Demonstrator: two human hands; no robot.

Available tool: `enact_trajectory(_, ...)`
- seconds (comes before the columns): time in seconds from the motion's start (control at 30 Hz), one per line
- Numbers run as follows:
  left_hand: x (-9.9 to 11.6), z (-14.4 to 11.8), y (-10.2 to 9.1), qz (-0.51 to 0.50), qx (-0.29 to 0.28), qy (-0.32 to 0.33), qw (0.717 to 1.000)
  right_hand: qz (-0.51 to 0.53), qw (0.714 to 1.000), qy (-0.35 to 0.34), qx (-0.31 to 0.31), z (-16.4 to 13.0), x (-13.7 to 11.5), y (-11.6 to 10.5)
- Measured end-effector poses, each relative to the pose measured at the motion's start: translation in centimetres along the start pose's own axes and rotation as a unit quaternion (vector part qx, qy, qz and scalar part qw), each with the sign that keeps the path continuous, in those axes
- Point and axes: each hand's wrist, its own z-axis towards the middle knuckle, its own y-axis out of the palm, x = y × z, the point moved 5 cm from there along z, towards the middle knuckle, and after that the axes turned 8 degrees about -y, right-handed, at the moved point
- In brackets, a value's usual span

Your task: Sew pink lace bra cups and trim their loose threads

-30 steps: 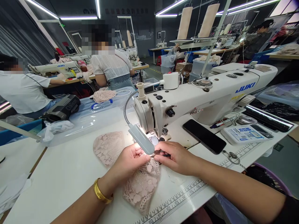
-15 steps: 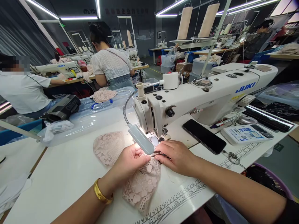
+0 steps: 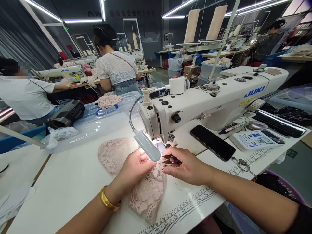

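Pale pink lace fabric (image 3: 147, 191) lies on the white sewing table under my hands, its top edge pinched by my left hand (image 3: 137, 164). My right hand (image 3: 186, 165) is closed around small dark thread snips (image 3: 172, 161), whose blades are apart and point left at the lace edge. A grey lamp head (image 3: 147, 145) on a bent metal neck lights this spot and hides part of the lace and my left fingertips. Left of my hand, a second lace part (image 3: 113, 152) rests flat. Just behind is the needle end of the white sewing machine (image 3: 207, 100).
On the right are a black phone (image 3: 213, 142) and a white-and-blue box (image 3: 255, 139). A printed ruler (image 3: 185, 208) runs along the table's front edge. Behind stands a clear plastic bin (image 3: 90, 125), and co-workers sit at other machines, one in a white top (image 3: 119, 68).
The snips have opened in my right hand, and its thumb and fingers have spread apart. My left hand keeps its pinch on the lace. The view has shifted slightly.
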Motion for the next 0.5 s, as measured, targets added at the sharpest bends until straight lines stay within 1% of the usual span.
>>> enact_trajectory(0.07, -0.3, 0.1, -0.2, -0.012, 0.008, -0.004, 1.0, -0.011, 0.998, 0.053, 0.01, 0.0, 0.7, 0.1)
enact_trajectory(0.1, -0.3, 0.1, -0.3, -0.012, 0.008, 0.001, 1.0, -0.012, 0.998, 0.061, 0.012, 0.1, 0.8, 0.3)
enact_trajectory(0.27, -0.7, 0.3, -0.2, 0.004, -0.005, 0.012, 1.0, -0.027, 0.999, 0.025, 0.001, 0.4, 0.3, 1.4)
enact_trajectory(0.5, -1.0, 0.2, -0.4, 0.035, 0.022, 0.006, 0.999, -0.046, 0.999, 0.012, 0.02, 0.4, 0.7, 1.5)
